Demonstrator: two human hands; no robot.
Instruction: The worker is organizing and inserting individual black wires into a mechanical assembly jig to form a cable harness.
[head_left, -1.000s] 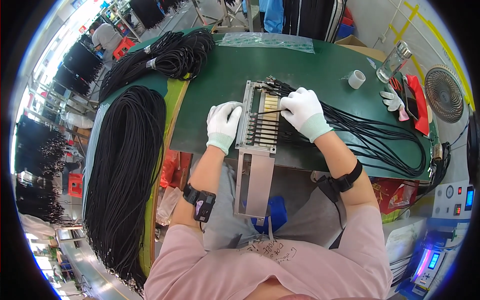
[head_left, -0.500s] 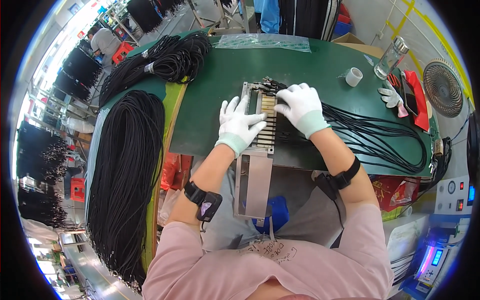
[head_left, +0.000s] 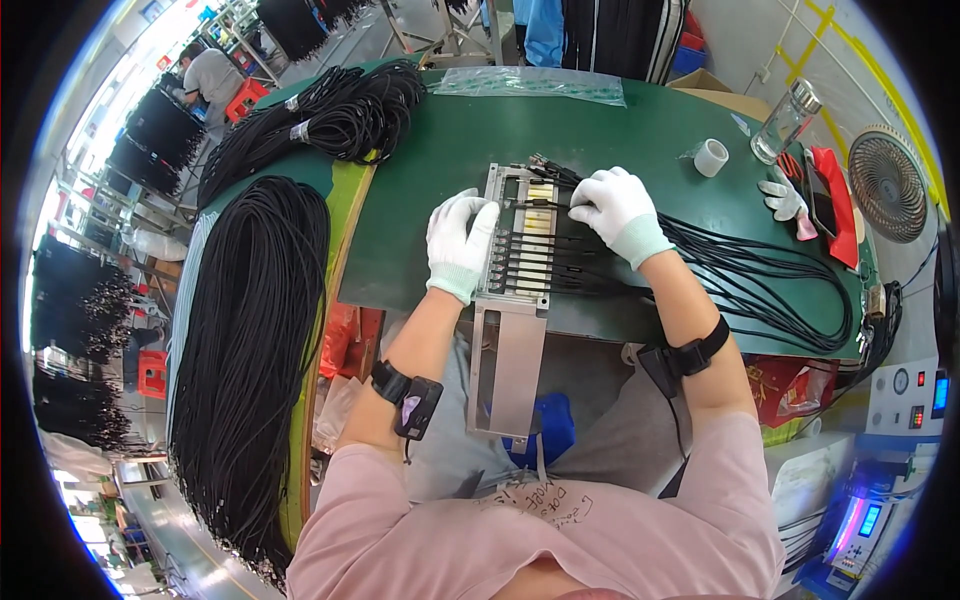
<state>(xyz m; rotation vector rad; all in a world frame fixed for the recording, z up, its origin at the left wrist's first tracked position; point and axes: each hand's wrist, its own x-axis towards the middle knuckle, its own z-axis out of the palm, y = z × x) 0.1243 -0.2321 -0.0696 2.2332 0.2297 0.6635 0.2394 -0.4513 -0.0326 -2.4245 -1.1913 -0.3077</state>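
Observation:
A long metal fixture [head_left: 517, 370] lies across the near edge of the green table, its far part holding a slotted block with light strips. Several black cables [head_left: 565, 270] lie across its slots, their ends at the left rail. My right hand [head_left: 618, 212], in a white glove, is closed in a pinch on a black cable [head_left: 540, 205] stretched over the far slots. My left hand [head_left: 460, 240], also gloved, rests against the left rail with fingers bent together; what its fingertips hold, if anything, is hidden. A loose bunch of cable ends [head_left: 550, 170] lies beyond the fixture.
Cable loops [head_left: 790, 270] spread right on the green table [head_left: 450, 135]. Large black cable bundles [head_left: 250, 350] lie left. A tape roll [head_left: 710, 157], glass bottle [head_left: 787, 122], spare glove [head_left: 783, 198] and fan [head_left: 887, 185] stand right. A plastic bag [head_left: 530, 85] lies at the back.
My left hand has drawn left off the slots to the rail, its spread fingers now bent together. My right hand has shifted right and slightly nearer, leaving cables across the slots in sight.

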